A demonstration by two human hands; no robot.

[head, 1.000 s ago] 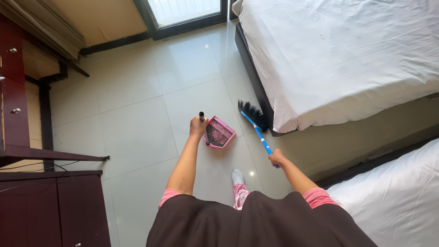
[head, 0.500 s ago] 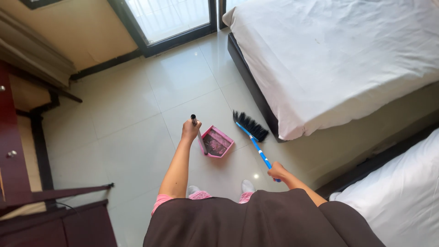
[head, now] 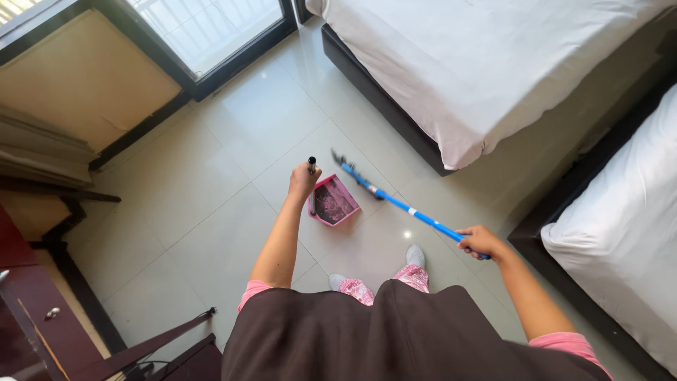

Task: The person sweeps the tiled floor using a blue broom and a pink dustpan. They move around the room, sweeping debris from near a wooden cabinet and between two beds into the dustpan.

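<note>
- A dark red-brown wooden cabinet [head: 28, 310] fills the lower left corner, well to the left of the pink dustpan.
- A glass door with a dark frame [head: 211, 35] stands at the top left, far beyond the dustpan, with pale floor tiles [head: 176, 190] between them.
- The left hand [head: 303, 180] is closed in a fist around the top of a thin upright black handle [head: 312, 166], just left of the dustpan; the arm is bare up to a pink sleeve.
- The pink dustpan [head: 333, 202] sits on the tiles, its open mouth turned toward the broom head, with dark debris inside.
- A blue-handled broom [head: 395, 201] slants from the dustpan's upper right edge down to the right; its dark bristle head lies just beside the dustpan, blurred.
- Two feet in grey socks and pink patterned trouser legs [head: 381, 279] stand below the dustpan, above a dark brown garment.
- The right hand [head: 479, 241] is wrapped tight around the broom's blue handle end, well right of the dustpan.
- A bed with a white sheet [head: 479, 63] lies to the upper right of the dustpan; a second white bed [head: 627, 233] lies at the far right.
</note>
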